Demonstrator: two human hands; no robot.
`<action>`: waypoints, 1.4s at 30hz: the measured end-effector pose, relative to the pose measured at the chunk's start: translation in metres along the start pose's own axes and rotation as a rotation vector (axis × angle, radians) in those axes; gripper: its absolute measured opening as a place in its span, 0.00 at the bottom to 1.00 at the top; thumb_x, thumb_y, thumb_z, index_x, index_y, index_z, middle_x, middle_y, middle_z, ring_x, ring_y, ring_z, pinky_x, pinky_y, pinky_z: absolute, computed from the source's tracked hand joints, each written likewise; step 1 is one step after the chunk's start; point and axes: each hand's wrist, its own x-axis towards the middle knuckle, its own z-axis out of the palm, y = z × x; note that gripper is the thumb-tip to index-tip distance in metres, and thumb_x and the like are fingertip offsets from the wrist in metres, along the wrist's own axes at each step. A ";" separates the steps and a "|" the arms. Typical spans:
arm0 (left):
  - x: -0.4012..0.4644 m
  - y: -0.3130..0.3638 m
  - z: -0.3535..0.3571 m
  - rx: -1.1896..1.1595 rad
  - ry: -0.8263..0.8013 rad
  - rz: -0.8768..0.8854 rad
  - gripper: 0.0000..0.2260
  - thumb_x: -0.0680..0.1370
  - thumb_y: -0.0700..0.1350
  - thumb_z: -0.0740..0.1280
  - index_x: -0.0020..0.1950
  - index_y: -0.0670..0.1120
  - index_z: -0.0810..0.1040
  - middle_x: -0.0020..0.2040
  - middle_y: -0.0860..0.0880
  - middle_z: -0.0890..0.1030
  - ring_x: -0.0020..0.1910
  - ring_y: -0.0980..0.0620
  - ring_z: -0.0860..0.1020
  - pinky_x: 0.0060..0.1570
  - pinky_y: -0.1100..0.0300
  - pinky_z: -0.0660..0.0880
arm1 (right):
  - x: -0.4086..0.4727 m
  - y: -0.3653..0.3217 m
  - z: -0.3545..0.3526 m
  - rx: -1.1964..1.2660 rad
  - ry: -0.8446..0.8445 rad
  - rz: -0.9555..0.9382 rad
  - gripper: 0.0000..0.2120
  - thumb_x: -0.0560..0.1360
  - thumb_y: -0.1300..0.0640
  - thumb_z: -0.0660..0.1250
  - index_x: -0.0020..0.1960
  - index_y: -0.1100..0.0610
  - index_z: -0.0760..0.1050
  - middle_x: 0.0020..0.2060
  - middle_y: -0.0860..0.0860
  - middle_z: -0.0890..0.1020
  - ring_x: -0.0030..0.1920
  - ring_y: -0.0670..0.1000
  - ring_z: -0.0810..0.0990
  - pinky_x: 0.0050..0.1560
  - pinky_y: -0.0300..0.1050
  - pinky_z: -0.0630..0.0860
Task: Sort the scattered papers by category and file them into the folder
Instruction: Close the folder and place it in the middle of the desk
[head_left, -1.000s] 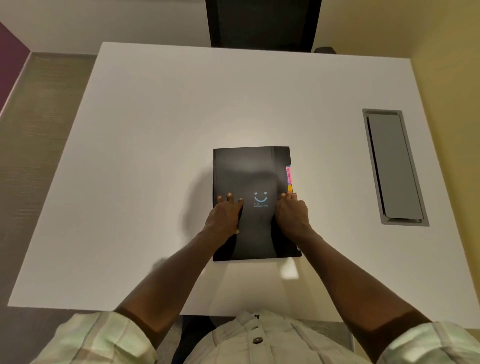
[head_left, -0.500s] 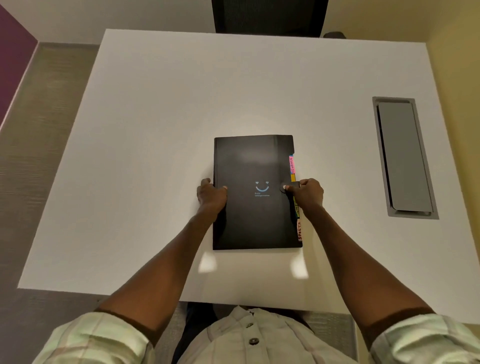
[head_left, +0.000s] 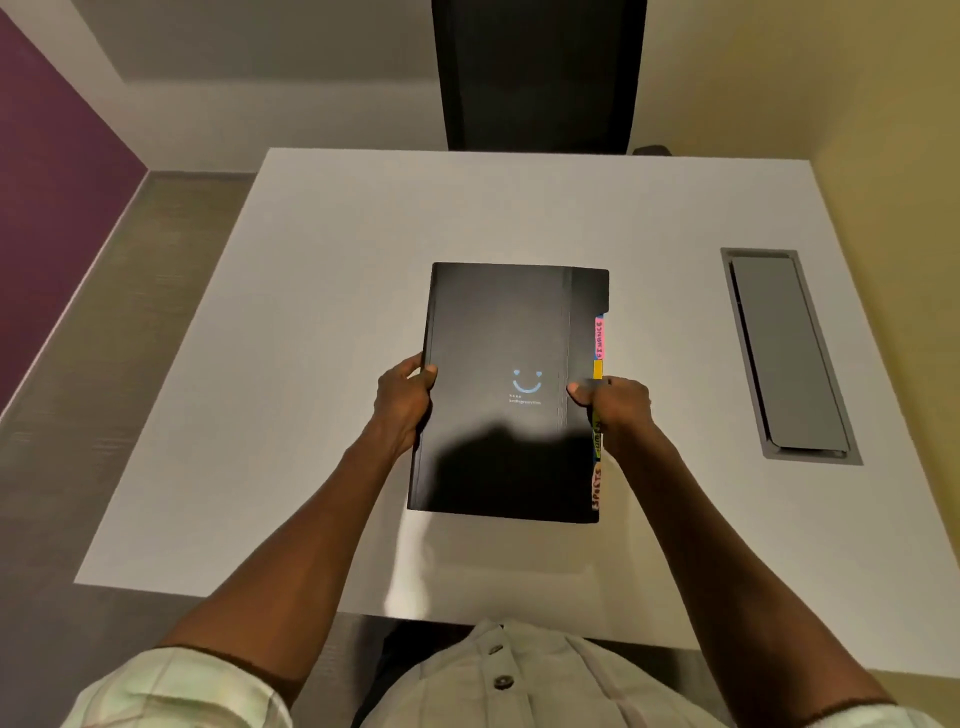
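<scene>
A closed black folder (head_left: 509, 332) with a blue smiley on its cover is held above the white table (head_left: 322, 322), its shadow falling on the table below. Coloured index tabs (head_left: 598, 338) stick out along its right edge; a pink one reads FINANCE and a lower one SPORTS. My left hand (head_left: 402, 400) grips the folder's left edge, thumb on the cover. My right hand (head_left: 615, 408) grips the right edge over the tabs, thumb on top. No loose papers are in view.
A grey cable-tray lid (head_left: 787, 353) is set into the table at the right. A black chair back (head_left: 537, 73) stands behind the far edge. A purple wall is at the left and a yellow wall at the right.
Both hands slid from lying flat on the cover to the folder's side edges and gripped them. The folder rose off the table and the view tilted up.
</scene>
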 end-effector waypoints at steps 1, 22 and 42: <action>-0.002 0.007 -0.003 -0.034 0.002 0.003 0.18 0.81 0.46 0.66 0.71 0.48 0.75 0.65 0.41 0.80 0.66 0.34 0.73 0.68 0.43 0.69 | -0.006 -0.009 0.001 0.031 0.023 -0.019 0.14 0.69 0.59 0.77 0.48 0.62 0.75 0.40 0.53 0.78 0.40 0.54 0.75 0.47 0.48 0.74; -0.012 0.032 -0.113 0.020 0.124 0.136 0.15 0.80 0.35 0.65 0.66 0.38 0.78 0.63 0.43 0.80 0.60 0.47 0.79 0.63 0.59 0.74 | -0.068 -0.033 0.071 -0.081 -0.113 -0.200 0.10 0.70 0.57 0.76 0.43 0.63 0.79 0.35 0.56 0.79 0.35 0.54 0.76 0.45 0.54 0.81; 0.091 -0.045 -0.321 0.275 0.266 0.144 0.13 0.79 0.35 0.65 0.64 0.39 0.80 0.63 0.43 0.81 0.64 0.45 0.78 0.58 0.66 0.67 | -0.134 -0.013 0.303 -0.462 -0.195 -0.255 0.15 0.70 0.68 0.66 0.53 0.56 0.83 0.40 0.57 0.86 0.44 0.59 0.84 0.52 0.52 0.80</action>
